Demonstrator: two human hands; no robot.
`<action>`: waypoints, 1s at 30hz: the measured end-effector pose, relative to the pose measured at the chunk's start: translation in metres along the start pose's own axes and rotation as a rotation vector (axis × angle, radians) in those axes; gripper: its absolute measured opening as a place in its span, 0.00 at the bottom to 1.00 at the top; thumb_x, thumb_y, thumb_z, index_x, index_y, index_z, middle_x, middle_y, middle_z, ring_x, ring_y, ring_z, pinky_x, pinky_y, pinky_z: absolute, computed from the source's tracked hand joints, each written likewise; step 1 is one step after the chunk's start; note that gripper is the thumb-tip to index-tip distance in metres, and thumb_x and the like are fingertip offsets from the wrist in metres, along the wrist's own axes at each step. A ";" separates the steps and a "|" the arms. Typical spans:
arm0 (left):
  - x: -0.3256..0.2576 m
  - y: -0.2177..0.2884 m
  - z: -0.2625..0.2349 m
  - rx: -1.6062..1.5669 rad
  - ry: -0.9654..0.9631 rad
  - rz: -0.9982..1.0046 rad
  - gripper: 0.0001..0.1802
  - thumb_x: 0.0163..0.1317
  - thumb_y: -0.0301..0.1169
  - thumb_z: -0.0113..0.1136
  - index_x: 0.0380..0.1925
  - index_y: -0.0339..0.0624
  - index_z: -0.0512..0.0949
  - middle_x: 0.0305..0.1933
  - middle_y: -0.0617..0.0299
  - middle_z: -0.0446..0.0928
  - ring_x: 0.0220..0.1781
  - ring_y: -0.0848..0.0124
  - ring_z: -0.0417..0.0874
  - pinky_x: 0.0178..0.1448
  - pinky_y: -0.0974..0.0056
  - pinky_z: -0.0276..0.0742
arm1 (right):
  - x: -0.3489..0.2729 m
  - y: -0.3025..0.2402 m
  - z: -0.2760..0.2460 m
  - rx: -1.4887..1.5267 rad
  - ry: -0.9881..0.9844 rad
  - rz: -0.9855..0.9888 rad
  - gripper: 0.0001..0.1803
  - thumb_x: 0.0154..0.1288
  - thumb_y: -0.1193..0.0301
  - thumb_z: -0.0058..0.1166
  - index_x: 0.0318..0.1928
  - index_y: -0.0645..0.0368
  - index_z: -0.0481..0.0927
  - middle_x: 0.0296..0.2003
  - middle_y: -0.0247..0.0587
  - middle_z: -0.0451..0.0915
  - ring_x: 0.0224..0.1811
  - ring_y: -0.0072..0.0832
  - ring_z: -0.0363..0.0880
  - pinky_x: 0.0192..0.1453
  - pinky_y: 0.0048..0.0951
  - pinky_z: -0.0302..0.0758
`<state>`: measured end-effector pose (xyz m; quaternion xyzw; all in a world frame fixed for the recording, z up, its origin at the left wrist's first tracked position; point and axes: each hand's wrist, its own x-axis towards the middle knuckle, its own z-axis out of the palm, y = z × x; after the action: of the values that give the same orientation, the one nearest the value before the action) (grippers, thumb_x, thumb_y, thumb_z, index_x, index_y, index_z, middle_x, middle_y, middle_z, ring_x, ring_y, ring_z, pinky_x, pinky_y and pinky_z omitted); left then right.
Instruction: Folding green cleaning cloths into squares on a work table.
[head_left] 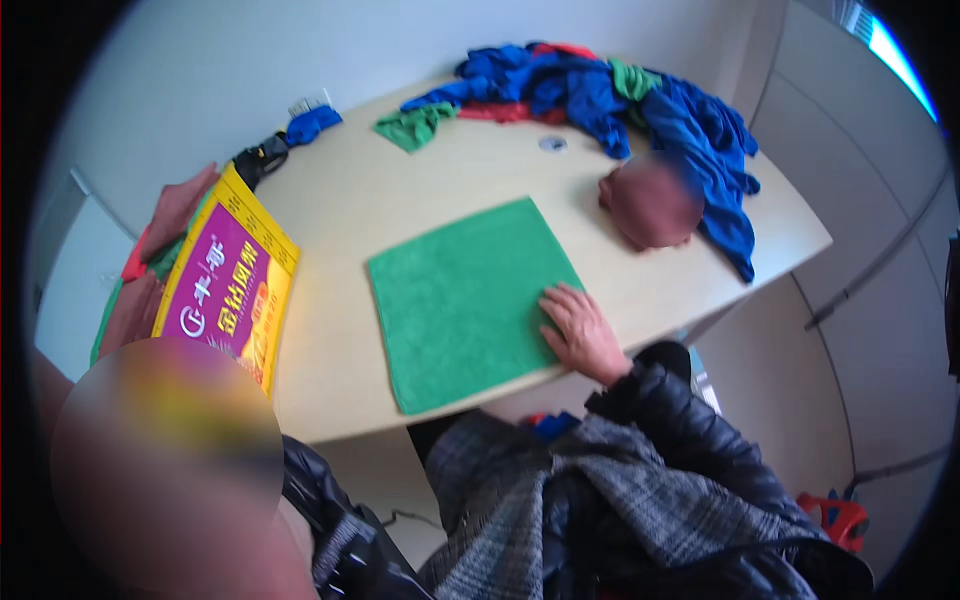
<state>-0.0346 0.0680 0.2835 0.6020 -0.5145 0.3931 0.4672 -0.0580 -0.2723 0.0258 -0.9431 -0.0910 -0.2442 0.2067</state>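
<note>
A square green cloth, perhaps a towel, lies flat and smooth near the table's front edge. My right hand rests on its right side, palm down with the fingers stretched out. At the lower left, a large blurred patch covers most of what appears to be my left hand, close to the camera; its fingers cannot be made out. Just beyond it stands a yellow and purple cardboard box. Right of the green cloth sits a crumpled reddish-brown cloth, partly blurred.
A heap of blue cloths, mixed with red and green ones, runs along the table's back right. A small green cloth lies beside it. More brown, red and green cloths show behind the box. Grey cabinets stand at right.
</note>
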 end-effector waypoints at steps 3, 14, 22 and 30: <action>0.007 0.002 0.017 0.053 0.027 0.077 0.23 0.69 0.40 0.59 0.55 0.34 0.71 0.58 0.46 0.74 0.60 0.56 0.75 0.66 0.55 0.70 | 0.002 -0.005 -0.006 -0.013 -0.008 -0.008 0.24 0.67 0.64 0.59 0.59 0.63 0.77 0.63 0.52 0.75 0.71 0.49 0.67 0.76 0.46 0.61; -0.006 -0.004 0.041 0.105 0.101 0.076 0.22 0.71 0.37 0.56 0.58 0.34 0.71 0.62 0.47 0.74 0.65 0.57 0.74 0.69 0.55 0.67 | 0.006 -0.006 -0.014 -0.041 -0.055 0.034 0.25 0.65 0.67 0.60 0.60 0.64 0.77 0.64 0.53 0.74 0.71 0.51 0.67 0.76 0.49 0.62; -0.028 0.003 0.031 0.056 0.030 -0.081 0.22 0.72 0.34 0.55 0.61 0.33 0.71 0.65 0.48 0.73 0.68 0.57 0.73 0.72 0.56 0.65 | -0.003 -0.009 -0.005 -0.016 -0.029 0.018 0.24 0.65 0.67 0.59 0.60 0.64 0.77 0.63 0.53 0.75 0.70 0.51 0.68 0.76 0.48 0.62; -0.022 0.002 0.032 0.035 -0.073 -0.239 0.23 0.73 0.31 0.53 0.64 0.32 0.71 0.68 0.49 0.72 0.71 0.58 0.72 0.75 0.56 0.63 | 0.011 -0.005 -0.004 -0.039 -0.019 -0.017 0.24 0.65 0.67 0.60 0.60 0.63 0.77 0.63 0.52 0.75 0.70 0.50 0.68 0.76 0.48 0.63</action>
<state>-0.0405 0.0423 0.2550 0.6810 -0.4487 0.3216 0.4811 -0.0515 -0.2689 0.0362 -0.9483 -0.0962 -0.2387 0.1855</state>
